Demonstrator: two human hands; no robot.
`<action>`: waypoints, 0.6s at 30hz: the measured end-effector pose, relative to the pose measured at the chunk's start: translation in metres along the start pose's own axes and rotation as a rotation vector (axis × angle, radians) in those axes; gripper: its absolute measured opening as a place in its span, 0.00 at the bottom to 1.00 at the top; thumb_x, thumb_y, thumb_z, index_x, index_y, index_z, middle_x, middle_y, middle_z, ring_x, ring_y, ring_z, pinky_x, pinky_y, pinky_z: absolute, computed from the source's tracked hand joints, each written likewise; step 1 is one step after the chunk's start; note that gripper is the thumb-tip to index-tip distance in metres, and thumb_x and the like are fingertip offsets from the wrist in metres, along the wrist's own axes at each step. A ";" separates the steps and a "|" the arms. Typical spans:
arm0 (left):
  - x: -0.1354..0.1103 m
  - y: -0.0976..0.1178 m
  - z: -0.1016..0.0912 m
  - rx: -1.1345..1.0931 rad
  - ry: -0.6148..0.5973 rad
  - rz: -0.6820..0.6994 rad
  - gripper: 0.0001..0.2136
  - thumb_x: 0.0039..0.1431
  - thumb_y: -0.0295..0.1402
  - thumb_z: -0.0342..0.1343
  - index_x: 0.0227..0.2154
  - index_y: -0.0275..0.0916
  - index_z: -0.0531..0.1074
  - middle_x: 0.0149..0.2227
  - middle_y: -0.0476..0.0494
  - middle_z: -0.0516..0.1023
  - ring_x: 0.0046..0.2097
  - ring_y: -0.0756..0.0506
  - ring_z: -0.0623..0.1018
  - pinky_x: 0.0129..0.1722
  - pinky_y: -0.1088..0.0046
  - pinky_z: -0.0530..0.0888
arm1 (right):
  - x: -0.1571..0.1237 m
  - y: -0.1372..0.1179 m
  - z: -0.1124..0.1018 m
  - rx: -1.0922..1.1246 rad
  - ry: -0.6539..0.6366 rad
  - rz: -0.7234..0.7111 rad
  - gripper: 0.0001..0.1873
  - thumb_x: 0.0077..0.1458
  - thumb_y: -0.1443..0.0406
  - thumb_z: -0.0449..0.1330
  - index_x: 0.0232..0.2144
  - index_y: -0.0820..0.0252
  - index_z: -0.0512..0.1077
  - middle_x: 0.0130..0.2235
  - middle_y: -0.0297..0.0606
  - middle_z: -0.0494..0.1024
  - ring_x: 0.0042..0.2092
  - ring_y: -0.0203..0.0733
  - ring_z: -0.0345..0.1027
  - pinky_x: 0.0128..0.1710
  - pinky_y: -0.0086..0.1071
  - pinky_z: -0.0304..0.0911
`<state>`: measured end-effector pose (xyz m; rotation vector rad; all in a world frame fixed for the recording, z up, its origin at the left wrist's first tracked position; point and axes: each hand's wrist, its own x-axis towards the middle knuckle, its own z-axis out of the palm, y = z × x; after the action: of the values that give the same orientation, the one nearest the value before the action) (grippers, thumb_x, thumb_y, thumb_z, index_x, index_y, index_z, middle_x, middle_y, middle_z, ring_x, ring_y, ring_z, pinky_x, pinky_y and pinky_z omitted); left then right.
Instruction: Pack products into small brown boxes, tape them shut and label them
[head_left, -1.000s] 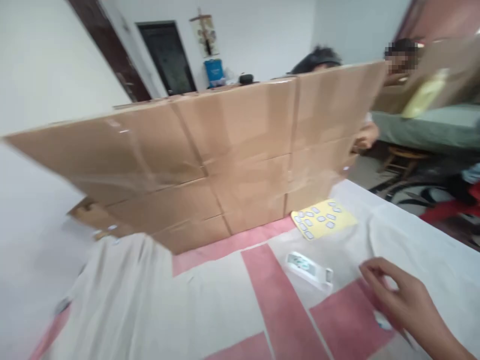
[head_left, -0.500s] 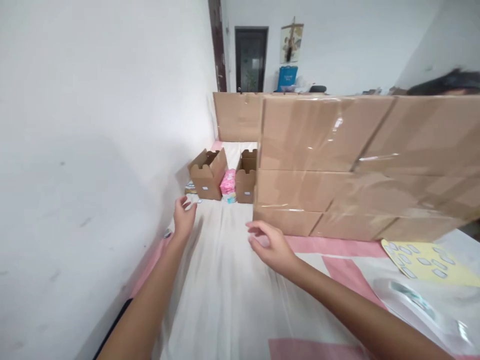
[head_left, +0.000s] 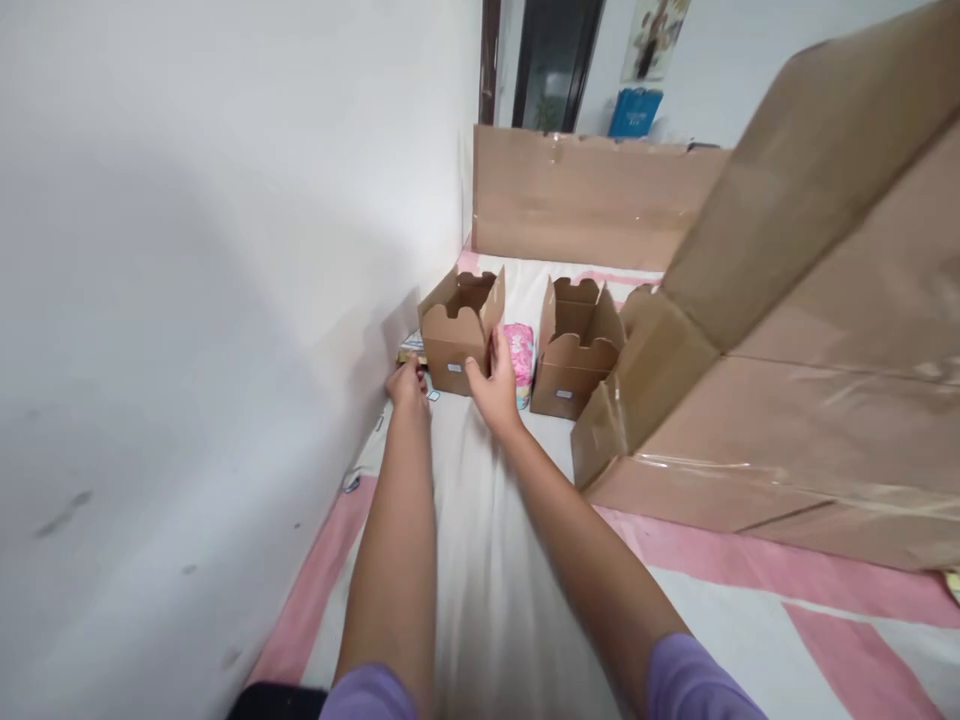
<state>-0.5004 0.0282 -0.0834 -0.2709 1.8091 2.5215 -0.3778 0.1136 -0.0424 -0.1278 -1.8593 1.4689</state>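
My left hand (head_left: pixel 408 382) is low beside the wall, fingers curled in, at the front edge of a flat printed item (head_left: pixel 411 345). What those fingers hold, if anything, is hidden. To its right, an open-topped brown cardboard box (head_left: pixel 450 345) bears a small white label. My right hand (head_left: pixel 495 388) is at this box's front right corner, thumb and fingers apart; the fingers reach along its right side, and I cannot tell whether they touch it. Just beyond them stands a pink plastic-wrapped pack (head_left: pixel 521 355). A second open cardboard box (head_left: pixel 574 375) is right of the pack.
A tall taped cardboard partition (head_left: pixel 817 420) rises on the right. Another low cardboard panel (head_left: pixel 585 200) crosses the back. A white wall (head_left: pixel 225 300) runs along the left. White and pink cloth (head_left: pixel 480 580) covers the surface. A blue bag (head_left: pixel 634 112) is farther back.
Both hands have reached forward to the left box, the right hand crossing leftward from beside the partition. My left hand's fingers have curled in. The view has moved nearer and turned.
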 end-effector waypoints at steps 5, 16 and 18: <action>0.018 -0.017 0.010 -0.006 0.052 0.085 0.14 0.65 0.40 0.57 0.47 0.36 0.72 0.43 0.44 0.77 0.39 0.48 0.77 0.37 0.67 0.78 | 0.003 0.011 -0.007 -0.026 -0.039 0.031 0.49 0.58 0.54 0.61 0.73 0.61 0.44 0.74 0.42 0.48 0.75 0.47 0.38 0.74 0.46 0.40; -0.048 0.107 -0.037 -0.052 -0.227 0.612 0.14 0.59 0.41 0.64 0.37 0.37 0.69 0.33 0.51 0.74 0.33 0.52 0.74 0.36 0.73 0.74 | -0.021 -0.091 -0.032 0.208 -0.244 -0.066 0.44 0.53 0.47 0.66 0.66 0.58 0.61 0.71 0.47 0.55 0.72 0.54 0.49 0.68 0.49 0.56; -0.085 0.138 -0.052 -0.038 -0.246 0.745 0.13 0.65 0.41 0.58 0.44 0.36 0.72 0.40 0.46 0.76 0.38 0.49 0.77 0.40 0.68 0.77 | -0.052 -0.143 -0.051 0.192 -0.328 -0.149 0.38 0.56 0.49 0.65 0.64 0.54 0.64 0.71 0.45 0.54 0.71 0.51 0.50 0.66 0.44 0.60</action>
<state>-0.4267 -0.0587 0.0430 0.8309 2.0164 2.8297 -0.2591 0.0801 0.0596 0.3564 -1.9193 1.6267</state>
